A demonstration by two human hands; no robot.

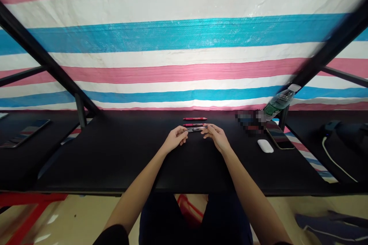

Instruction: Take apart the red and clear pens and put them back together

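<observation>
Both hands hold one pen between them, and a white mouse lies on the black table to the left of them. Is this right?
Not quite. The left hand and right hand do hold one pen between them, but the head view shows the white mouse on the black table to their right, not their left.

Black desk (115, 153): red pen (194, 118) near the far edge, white mouse (265, 146) and phone (279, 139) (screen dark) side by side toward its right edge.
</observation>
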